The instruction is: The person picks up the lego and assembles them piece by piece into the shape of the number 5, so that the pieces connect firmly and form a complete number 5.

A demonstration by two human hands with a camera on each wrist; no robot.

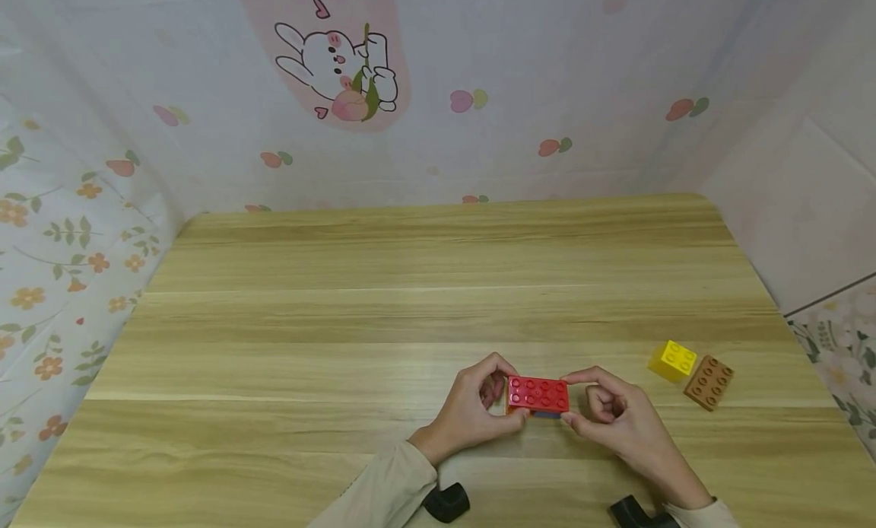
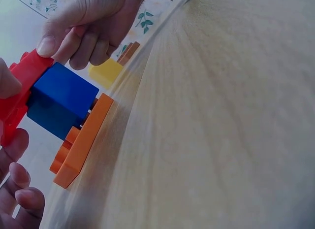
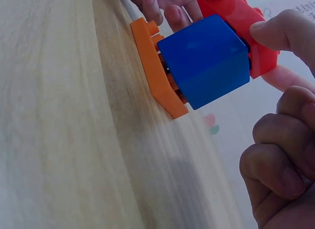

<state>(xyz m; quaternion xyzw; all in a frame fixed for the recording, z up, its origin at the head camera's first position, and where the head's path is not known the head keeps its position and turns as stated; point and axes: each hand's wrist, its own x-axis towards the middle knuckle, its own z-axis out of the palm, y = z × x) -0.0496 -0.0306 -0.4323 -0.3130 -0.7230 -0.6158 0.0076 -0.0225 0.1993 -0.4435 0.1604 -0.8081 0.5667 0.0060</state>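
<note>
A red toy building brick point(image 1: 537, 393) with studs on top forms the upper layer of a small stack. Under it sits a blue brick point(image 2: 64, 98), and an orange brick point(image 3: 157, 69) lies lowest, close over the table. My left hand point(image 1: 472, 406) pinches the left end of the red brick between thumb and fingers. At the other end, my right hand point(image 1: 626, 421) pinches its corners with thumb and index finger, the other fingers curled in. In the right wrist view the red brick stands slightly tilted against the blue one, with a narrow gap between them.
To the right on the wooden table point(image 1: 383, 322) lie a yellow brick point(image 1: 674, 361) and a brown brick point(image 1: 709, 383), side by side. A printed cloth point(image 1: 438, 147) hangs behind the far table edge. Black wrist devices point(image 1: 448, 503) show below the hands.
</note>
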